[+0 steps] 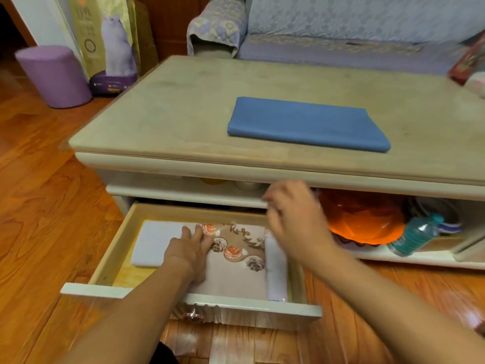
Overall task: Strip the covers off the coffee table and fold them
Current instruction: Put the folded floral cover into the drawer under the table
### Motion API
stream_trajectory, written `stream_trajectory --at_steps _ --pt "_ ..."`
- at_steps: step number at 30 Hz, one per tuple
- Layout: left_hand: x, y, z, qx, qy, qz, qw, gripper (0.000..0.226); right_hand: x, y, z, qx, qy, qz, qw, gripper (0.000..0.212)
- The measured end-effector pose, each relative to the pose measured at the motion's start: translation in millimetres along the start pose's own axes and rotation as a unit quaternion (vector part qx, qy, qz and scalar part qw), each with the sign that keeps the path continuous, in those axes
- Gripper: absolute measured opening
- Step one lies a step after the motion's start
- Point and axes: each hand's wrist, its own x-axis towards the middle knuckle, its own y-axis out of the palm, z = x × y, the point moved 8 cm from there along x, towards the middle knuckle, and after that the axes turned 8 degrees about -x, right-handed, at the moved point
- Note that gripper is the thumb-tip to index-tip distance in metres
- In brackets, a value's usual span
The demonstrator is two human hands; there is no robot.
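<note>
**Folded covers: one in the drawer, one on the table**

In the lower centre of the frame the left hand [190, 249] lay flat, fingers straight, pressing on the floral cover [236, 261], which sat folded inside the open drawer [126, 232]. A white folded cloth [152, 244] lay just left of it, and a white roll [275, 274] sat along its right edge. The right hand [296, 219] hovered above the drawer's right end, blurred, fingers loosely curled and holding nothing visible. At upper centre, the blue cover [307, 124] rested folded on the bare coffee table [170, 114]. An orange bowl [364, 222] and a water bottle [414, 235] occupied the shelf at right.
</note>
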Motion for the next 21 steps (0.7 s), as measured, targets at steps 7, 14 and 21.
stream_trajectory --at_steps 7,14,21 --pt "0 3 4 -0.070 -0.014 0.021 0.997 0.081 71 -49 -188 -0.202 0.391 0.161 0.883 0.046" --pt "8 2 2 -0.098 -0.021 0.028 0.995 0.081 78 -39 -227 -0.192 0.482 0.272 0.811 0.079" --pt "8 2 5 -0.115 -0.022 0.041 0.992 0.080 84 -54 -221 -0.197 0.470 0.265 0.819 0.052"
